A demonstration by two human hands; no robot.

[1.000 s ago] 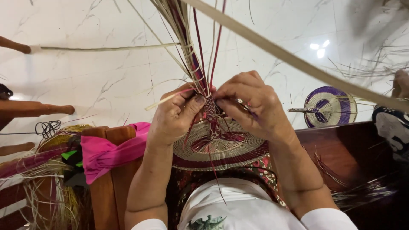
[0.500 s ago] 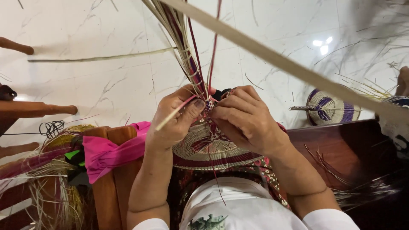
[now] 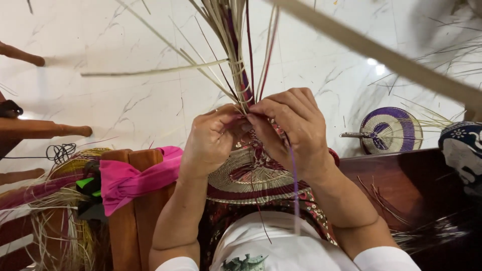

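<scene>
Pinching a bundle of pale and maroon straw strands [image 3: 236, 55], the left hand [image 3: 211, 138] and right hand [image 3: 291, 128] meet fingertip to fingertip, each grip clenched on the strands above a round woven straw piece in tan and maroon [image 3: 248, 178] lying in the lap. A pink cloth [image 3: 130, 175] drapes over a wooden chair back [image 3: 138, 216] at left. A purple-and-white woven disc [image 3: 389, 130] lies on the white marble floor [image 3: 125, 100], well apart.

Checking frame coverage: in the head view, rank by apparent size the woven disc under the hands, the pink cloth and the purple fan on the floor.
1. Woven disc, partly hidden by the hands.
2. Pink cloth.
3. Purple fan, though it lies farther from the camera, so it may only look smallest.
</scene>
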